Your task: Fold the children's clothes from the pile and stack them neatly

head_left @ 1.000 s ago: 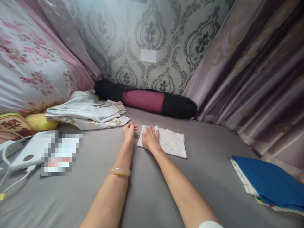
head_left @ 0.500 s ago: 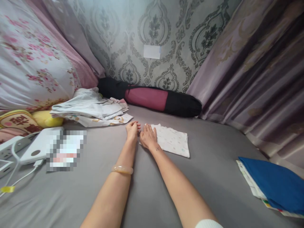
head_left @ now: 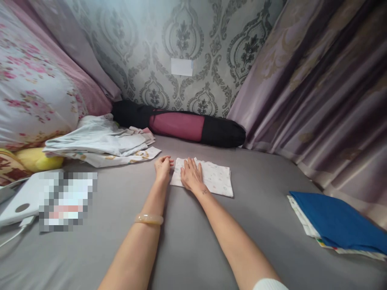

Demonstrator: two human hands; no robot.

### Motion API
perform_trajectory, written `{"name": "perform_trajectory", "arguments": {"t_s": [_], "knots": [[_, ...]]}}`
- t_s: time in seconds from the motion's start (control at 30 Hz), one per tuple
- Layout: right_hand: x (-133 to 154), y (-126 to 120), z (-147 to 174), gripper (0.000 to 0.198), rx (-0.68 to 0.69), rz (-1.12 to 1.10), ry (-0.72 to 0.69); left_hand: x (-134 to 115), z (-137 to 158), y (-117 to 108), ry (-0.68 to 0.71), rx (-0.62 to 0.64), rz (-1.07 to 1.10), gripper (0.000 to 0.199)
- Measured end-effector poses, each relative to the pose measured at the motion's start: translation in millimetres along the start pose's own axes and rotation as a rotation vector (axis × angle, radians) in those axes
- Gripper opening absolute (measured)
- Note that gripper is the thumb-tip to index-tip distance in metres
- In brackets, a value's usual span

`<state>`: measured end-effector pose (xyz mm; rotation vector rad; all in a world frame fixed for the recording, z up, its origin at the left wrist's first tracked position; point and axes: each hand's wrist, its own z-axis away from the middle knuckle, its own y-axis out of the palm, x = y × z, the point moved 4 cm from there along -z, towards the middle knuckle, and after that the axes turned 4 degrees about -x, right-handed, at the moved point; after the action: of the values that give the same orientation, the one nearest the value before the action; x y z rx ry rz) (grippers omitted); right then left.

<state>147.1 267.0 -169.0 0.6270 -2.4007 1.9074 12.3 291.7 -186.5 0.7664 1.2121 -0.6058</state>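
Observation:
A folded white cloth (head_left: 217, 177) with small pale prints lies flat on the grey bed sheet. My right hand (head_left: 192, 174) rests on its left half, fingers stretched out and palm down. Just beyond the cloth's left edge is my left hand (head_left: 163, 167), its fingers curled in and nothing visible in them. A pale bangle (head_left: 149, 218) circles my left forearm.
To the left lie a pile of white clothes (head_left: 96, 139), a yellow plush (head_left: 39, 158), a white power bank (head_left: 32, 197) with a cable and a blurred-out item. A black and maroon roll bag (head_left: 178, 125) lines the wall. Folded blue cloth (head_left: 338, 219) sits at right.
My right hand has slid slightly rightward over the cloth, uncovering more of its left end. My left hand stays curled beside it. The whole view has shifted a little to the right.

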Motion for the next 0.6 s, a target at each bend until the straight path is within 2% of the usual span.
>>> {"name": "perform_trajectory", "arguments": {"t_s": [0.3, 0.6], "knots": [[-8.1, 9.3, 1.2, 0.054, 0.043, 0.023, 0.023, 1.2, 3.1, 3.1, 0.011, 0.024, -0.028, 0.023], [-8.3, 5.3, 3.5, 0.053, 0.044, 0.002, 0.022, 0.2, 7.4, 5.9, 0.026, 0.047, -0.054, 0.023]]}}
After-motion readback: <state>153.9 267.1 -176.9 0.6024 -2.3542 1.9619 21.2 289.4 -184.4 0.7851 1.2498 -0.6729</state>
